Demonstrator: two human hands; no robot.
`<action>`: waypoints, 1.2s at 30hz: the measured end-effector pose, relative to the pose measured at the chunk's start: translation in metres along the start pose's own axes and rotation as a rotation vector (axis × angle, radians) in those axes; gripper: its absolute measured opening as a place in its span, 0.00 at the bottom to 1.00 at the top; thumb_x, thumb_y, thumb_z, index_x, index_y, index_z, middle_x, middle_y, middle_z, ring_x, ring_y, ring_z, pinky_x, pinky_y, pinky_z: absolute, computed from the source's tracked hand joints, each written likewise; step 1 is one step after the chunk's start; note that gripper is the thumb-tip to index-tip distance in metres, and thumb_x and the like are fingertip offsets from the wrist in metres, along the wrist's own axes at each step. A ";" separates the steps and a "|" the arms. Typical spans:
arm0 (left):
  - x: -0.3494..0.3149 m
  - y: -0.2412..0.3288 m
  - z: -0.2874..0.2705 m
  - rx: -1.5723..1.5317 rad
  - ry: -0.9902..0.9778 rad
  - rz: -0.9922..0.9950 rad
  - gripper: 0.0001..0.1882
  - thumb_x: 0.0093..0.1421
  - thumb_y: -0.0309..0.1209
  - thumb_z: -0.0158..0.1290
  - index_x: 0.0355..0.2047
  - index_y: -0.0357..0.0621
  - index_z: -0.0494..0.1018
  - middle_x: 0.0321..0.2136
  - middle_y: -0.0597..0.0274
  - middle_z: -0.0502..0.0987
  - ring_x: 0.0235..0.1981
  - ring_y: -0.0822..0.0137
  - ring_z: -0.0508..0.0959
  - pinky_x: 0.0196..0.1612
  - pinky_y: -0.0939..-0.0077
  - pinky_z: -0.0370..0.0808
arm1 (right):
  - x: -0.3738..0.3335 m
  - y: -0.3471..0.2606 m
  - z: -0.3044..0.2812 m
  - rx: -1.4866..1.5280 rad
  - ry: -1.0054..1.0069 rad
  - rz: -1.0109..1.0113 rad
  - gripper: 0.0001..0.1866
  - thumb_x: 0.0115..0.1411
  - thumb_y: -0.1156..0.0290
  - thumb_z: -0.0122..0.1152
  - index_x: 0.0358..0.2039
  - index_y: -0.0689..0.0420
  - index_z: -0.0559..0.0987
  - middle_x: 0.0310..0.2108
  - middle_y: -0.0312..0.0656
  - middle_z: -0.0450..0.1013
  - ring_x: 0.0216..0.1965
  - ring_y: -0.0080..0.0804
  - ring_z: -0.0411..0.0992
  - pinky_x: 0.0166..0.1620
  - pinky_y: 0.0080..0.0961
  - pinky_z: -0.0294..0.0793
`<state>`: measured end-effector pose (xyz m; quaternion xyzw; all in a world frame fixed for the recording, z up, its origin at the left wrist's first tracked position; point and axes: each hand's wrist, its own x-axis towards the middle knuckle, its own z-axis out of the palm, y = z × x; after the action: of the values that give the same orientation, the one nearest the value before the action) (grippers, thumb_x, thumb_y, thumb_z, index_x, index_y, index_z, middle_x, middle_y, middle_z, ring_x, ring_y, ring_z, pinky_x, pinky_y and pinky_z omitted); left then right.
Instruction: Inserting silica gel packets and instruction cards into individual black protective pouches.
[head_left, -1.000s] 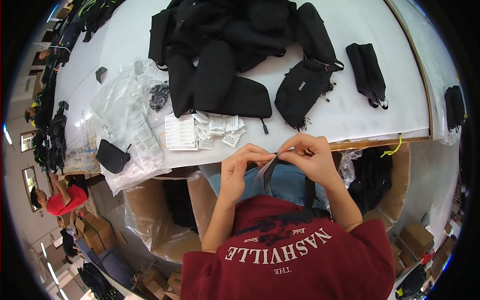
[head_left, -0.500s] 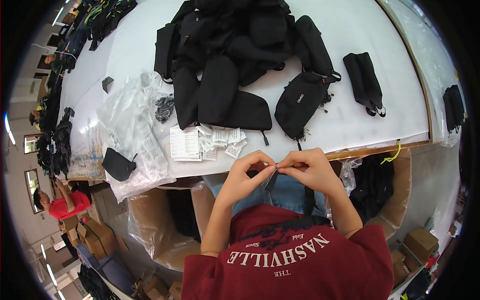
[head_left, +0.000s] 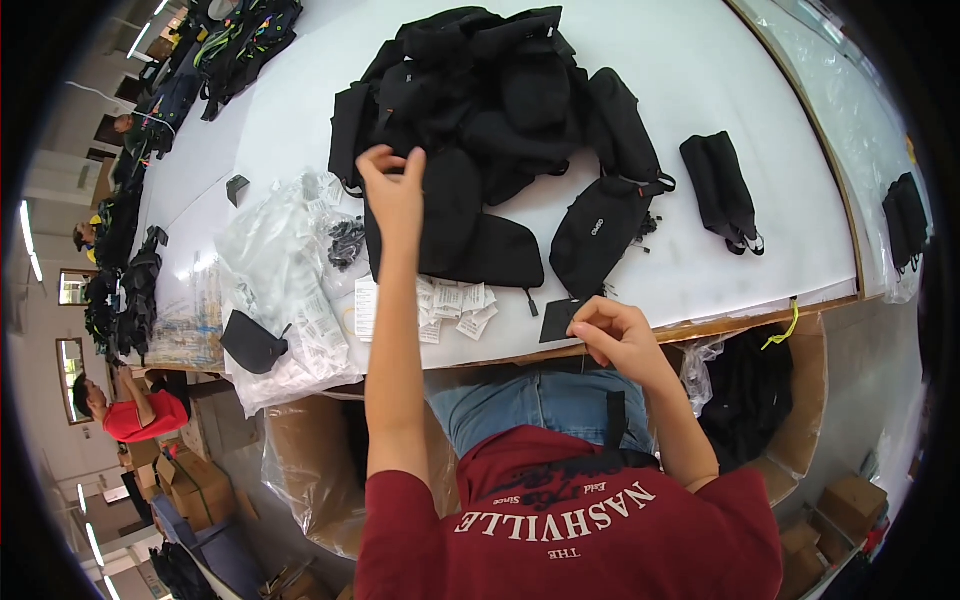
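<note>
My right hand [head_left: 618, 335] is at the table's front edge, thumb and fingertips pinched on a flat black tag [head_left: 563, 321]. Over the heap of black pouches [head_left: 510, 80] reaches my left hand [head_left: 393, 190], its thumb and fingers apart with nothing between them. Whether it touches the fabric I cannot tell. Just beyond the right hand lies a black zip pouch [head_left: 597, 232] with white lettering and small dark bits beside it. White printed labels [head_left: 455, 303] lie between my two arms, partly covered by the left forearm.
A clear plastic bag [head_left: 285, 300] lies at the left with a small black pouch [head_left: 253, 342] on it. Another black pouch [head_left: 718, 185] lies at the right. Lined cardboard boxes [head_left: 790, 400] stand under the table. A person in red [head_left: 145, 405] is at far left.
My left hand has left the right one and moved up and left to the pouch heap. The right hand has stayed near the edge with the black tag. The view has shifted slightly.
</note>
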<state>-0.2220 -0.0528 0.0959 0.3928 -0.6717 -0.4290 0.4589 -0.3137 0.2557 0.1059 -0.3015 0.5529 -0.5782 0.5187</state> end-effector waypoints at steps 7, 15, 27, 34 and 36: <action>0.045 0.007 -0.010 0.370 -0.086 0.336 0.10 0.52 0.32 0.61 0.30 0.39 0.77 0.37 0.59 0.69 0.23 0.69 0.73 0.32 0.75 0.71 | -0.002 0.004 0.001 0.045 0.012 0.001 0.05 0.61 0.71 0.57 0.31 0.60 0.75 0.15 0.27 0.64 0.16 0.10 0.57 0.20 0.12 0.53; -0.049 0.055 0.003 -0.061 -0.643 0.008 0.13 0.56 0.25 0.57 0.43 0.37 0.78 0.28 0.71 0.77 0.26 0.83 0.69 0.29 0.88 0.66 | 0.028 -0.006 0.013 -0.158 0.220 -0.181 0.06 0.60 0.71 0.59 0.31 0.60 0.76 0.13 0.26 0.62 0.17 0.09 0.53 0.21 0.14 0.49; -0.128 0.071 -0.019 -0.078 -0.685 -0.334 0.11 0.55 0.24 0.56 0.40 0.38 0.78 0.24 0.69 0.76 0.21 0.84 0.67 0.23 0.89 0.63 | 0.039 -0.009 0.035 -0.520 0.358 -0.395 0.05 0.53 0.72 0.61 0.32 0.54 0.80 0.14 0.39 0.67 0.14 0.29 0.63 0.21 0.25 0.61; -0.158 0.063 -0.039 0.034 -0.524 -0.251 0.06 0.51 0.24 0.59 0.31 0.38 0.77 0.28 0.67 0.75 0.21 0.80 0.68 0.26 0.85 0.65 | 0.035 0.009 0.032 -0.801 0.218 -0.627 0.06 0.50 0.73 0.63 0.31 0.54 0.81 0.17 0.37 0.69 0.18 0.32 0.67 0.23 0.27 0.65; -0.166 0.055 -0.046 0.021 -0.550 -0.301 0.05 0.51 0.24 0.60 0.30 0.38 0.77 0.28 0.67 0.75 0.20 0.79 0.69 0.27 0.85 0.66 | 0.032 0.015 0.036 -0.791 0.192 -0.614 0.05 0.50 0.73 0.63 0.30 0.54 0.80 0.18 0.37 0.69 0.18 0.33 0.67 0.23 0.27 0.66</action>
<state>-0.1403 0.1084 0.1110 0.3616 -0.7094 -0.5753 0.1873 -0.2859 0.2160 0.0919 -0.5691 0.6604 -0.4755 0.1180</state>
